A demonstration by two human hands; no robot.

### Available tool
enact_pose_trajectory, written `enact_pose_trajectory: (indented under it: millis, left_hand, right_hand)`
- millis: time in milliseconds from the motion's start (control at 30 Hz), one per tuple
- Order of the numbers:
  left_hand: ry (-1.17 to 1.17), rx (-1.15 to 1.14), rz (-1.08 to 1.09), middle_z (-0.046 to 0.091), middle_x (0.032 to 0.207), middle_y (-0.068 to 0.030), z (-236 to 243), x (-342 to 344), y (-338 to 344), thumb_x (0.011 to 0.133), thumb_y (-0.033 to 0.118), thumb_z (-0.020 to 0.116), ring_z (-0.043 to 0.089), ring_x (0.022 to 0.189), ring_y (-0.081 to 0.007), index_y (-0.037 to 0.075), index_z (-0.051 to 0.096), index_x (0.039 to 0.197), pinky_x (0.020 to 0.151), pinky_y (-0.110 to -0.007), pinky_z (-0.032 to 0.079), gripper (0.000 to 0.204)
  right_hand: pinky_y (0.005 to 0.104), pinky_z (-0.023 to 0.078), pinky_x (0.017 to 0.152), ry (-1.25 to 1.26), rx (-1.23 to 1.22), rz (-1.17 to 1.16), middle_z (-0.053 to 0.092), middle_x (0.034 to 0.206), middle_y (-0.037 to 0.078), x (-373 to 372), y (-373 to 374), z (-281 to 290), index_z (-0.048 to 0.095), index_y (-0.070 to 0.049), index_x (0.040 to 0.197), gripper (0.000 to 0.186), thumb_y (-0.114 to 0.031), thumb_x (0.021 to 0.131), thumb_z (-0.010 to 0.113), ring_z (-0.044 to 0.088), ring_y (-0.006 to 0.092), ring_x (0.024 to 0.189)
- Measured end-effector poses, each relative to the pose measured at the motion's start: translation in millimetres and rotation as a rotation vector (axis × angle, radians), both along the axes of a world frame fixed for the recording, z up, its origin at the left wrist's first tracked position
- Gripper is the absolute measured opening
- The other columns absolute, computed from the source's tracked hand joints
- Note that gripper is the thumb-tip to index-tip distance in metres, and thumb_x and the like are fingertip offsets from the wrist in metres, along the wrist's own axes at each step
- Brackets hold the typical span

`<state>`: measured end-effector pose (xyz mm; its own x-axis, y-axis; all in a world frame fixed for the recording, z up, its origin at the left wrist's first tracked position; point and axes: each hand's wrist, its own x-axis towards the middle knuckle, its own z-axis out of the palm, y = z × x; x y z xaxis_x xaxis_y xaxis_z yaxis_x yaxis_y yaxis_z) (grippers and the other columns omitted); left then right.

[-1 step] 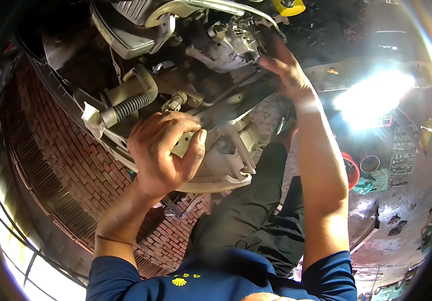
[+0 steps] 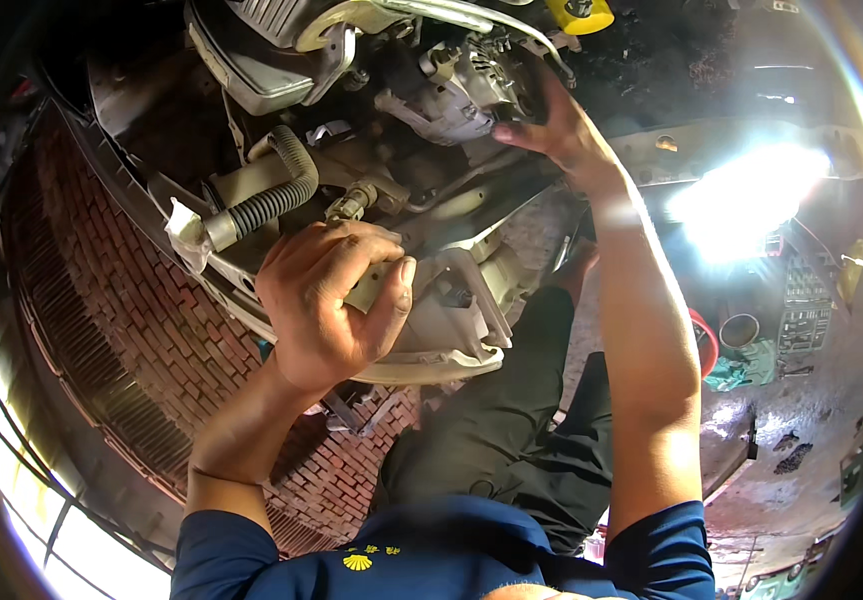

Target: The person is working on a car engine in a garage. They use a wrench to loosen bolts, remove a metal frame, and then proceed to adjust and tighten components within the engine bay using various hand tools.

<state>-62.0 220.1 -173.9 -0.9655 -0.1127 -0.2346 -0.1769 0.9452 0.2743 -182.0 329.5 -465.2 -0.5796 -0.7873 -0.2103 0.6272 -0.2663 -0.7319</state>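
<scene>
right hand (image 2: 566,138) at engine part (image 2: 448,106), left hand (image 2: 323,302) near ribbed hose (image 2: 264,207)

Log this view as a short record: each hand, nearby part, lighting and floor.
Left hand: half-curled, thumb apart from fingers, near the metal beam; contact unclear
Right hand: at the alternator-like housing, fingertips obscured
Nearby part: ribbed hose, left of the housing
Lighting: bright light at right
Floor: brick paving at left

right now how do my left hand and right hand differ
The left hand sits lower in the picture; the right hand is higher. The left hand's fingers are bent near the ribbed hose; the right hand's fingers are partly lost in shadow beside the metal part. Both are bare.
</scene>
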Motion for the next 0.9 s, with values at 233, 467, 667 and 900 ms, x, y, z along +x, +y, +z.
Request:
enact_pose_trajectory:
  millis: [233,467,667,900]
  left_hand:
    - [0.001,-0.029,0.018,0.075,0.086,-0.0055,0.0,4.7,-0.5,0.08,0.012,0.079,0.07,0.073,-0.0263,0.007,0.071,0.085,0.068,-0.035,0.052,0.011]
    - [-0.007,-0.018,0.03,0.074,0.082,-0.0068,-2.8,4.8,0.5,0.081,0.011,0.078,0.07,0.071,-0.0289,0.006,0.07,0.085,0.066,-0.036,0.052,0.01]
    - [-0.041,-0.082,0.026,0.071,0.078,-0.0099,1.3,-1.5,8.1,0.085,0.01,0.076,0.067,0.067,-0.03,0.005,0.069,0.083,0.063,-0.037,0.051,0.01]
    - [-0.039,-0.069,0.074,0.07,0.079,-0.0107,-1.1,-2.1,12.4,0.088,0.011,0.074,0.068,0.068,-0.0282,0.003,0.07,0.086,0.065,-0.037,0.05,0.009]
  right_hand:
    - [0.0468,0.041,0.118,0.373,0.236,0.017,0.058,0.148,0.022,-1.4,-5.4,4.4,0.042,-0.002,0.156,0.109,-0.044,0.071,0.096,0.053,0.0359,0.141]
    - [0.0479,0.045,0.114,0.374,0.435,0.07,0.062,0.142,0.025,10.6,8.9,21.6,0.045,0.0,0.154,0.115,-0.068,0.072,0.087,0.058,0.0385,0.135]
    - [0.0467,0.047,0.111,0.35,0.418,0.164,0.069,0.133,0.022,-2.9,17.7,18.3,0.056,-0.003,0.148,0.106,-0.074,0.074,0.082,0.065,0.0353,0.128]
    - [0.0389,0.046,0.108,0.374,0.359,0.215,0.071,0.129,0.017,-17.7,14.9,13.8,0.056,-0.003,0.149,0.094,-0.062,0.082,0.083,0.066,0.0259,0.12]
